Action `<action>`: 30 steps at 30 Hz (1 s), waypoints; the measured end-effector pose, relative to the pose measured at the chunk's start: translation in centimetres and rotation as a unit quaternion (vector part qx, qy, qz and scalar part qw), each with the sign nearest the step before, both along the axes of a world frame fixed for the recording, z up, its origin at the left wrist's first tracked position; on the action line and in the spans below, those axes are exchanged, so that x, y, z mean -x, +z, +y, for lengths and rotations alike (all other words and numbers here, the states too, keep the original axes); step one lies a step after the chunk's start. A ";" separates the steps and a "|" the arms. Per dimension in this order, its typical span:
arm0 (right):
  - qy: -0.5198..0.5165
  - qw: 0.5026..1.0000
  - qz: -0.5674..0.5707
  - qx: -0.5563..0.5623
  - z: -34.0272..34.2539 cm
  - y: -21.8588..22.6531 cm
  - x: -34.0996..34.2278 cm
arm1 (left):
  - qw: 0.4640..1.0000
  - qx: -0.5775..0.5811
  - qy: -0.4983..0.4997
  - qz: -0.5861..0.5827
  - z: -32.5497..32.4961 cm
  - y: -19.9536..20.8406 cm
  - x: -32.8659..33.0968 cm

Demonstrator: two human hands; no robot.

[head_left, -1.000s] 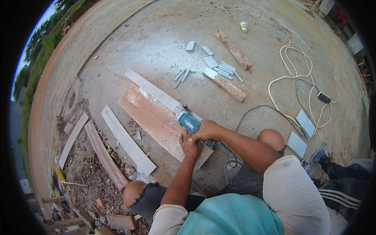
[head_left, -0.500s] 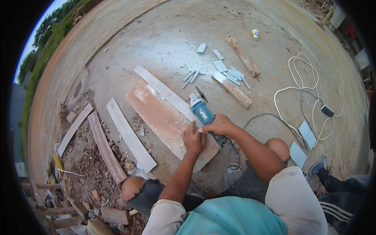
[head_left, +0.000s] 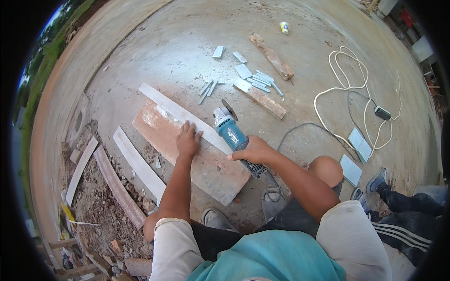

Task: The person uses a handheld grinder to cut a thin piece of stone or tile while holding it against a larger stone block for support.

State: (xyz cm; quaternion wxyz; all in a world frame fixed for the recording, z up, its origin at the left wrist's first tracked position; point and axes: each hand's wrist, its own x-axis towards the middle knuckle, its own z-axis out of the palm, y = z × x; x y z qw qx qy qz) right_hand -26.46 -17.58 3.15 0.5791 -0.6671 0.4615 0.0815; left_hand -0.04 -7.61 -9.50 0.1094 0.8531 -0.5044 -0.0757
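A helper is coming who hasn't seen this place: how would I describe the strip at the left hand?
Find the big reddish slab in mid-picture. Along its upper-right edge runs a long pale strip, with the left hand at its near side. It alone lies along the slab; three other strips lie apart, off to the left.

Concrete ground (head_left: pixel 178 51) with offcuts (head_left: pixel 243 71), reddish slab (head_left: pixel 211 182) under pale strip (head_left: pixel 175 108)

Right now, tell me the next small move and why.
I'd probably press the left hand more firmly onto the pale strip before bringing the grinder to it: that hand lies at the strip's edge, while the right hand grips the grinder with its disc off the strip.
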 end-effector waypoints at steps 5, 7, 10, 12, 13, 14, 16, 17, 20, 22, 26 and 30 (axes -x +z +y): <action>0.053 0.999 0.001 -0.005 1.2 -1.5 -0.8 | 0.998 -0.008 -0.034 0.043 0.2 -0.2 -1.6; 0.065 0.998 -0.007 0.000 1.8 -2.3 -1.2 | 0.998 -0.016 -0.040 0.055 0.4 -0.2 -2.2; 0.092 0.996 -0.008 -0.003 2.1 -3.2 -1.9 | 0.995 -0.007 -0.058 0.082 0.6 0.0 -2.9; 0.103 0.995 0.000 0.002 2.2 -3.6 -2.0 | 0.996 -0.006 -0.073 0.055 0.7 0.0 -2.9; 0.105 0.994 0.004 0.012 2.3 -3.7 -2.1 | 0.996 -0.005 -0.075 0.043 0.7 0.0 -2.9; 0.109 0.994 0.008 0.023 2.4 -3.8 -2.2 | 0.996 -0.003 -0.073 0.047 0.7 0.0 -3.0; 0.115 0.993 0.000 0.018 2.3 -4.0 -2.3 | 0.997 -0.001 -0.061 0.056 0.7 -0.2 -3.1; 0.117 0.993 -0.002 0.018 2.3 -4.1 -2.4 | 0.996 0.003 -0.066 0.057 0.8 -0.3 -3.2; 0.131 0.991 0.008 0.035 2.3 -4.2 -2.8 | 0.995 0.011 -0.059 0.080 0.9 -1.0 -3.5; 0.123 0.991 0.020 0.041 2.5 -4.3 -3.2 | 0.991 0.019 -0.041 0.125 1.0 -1.5 -3.8; 0.121 0.992 0.022 0.042 2.4 -4.6 -3.5 | 0.993 0.025 -0.049 0.105 1.1 -2.0 -4.0; 0.125 0.991 0.029 0.041 2.3 -4.7 -3.7 | 0.995 0.014 -0.044 0.090 1.2 -1.7 -3.7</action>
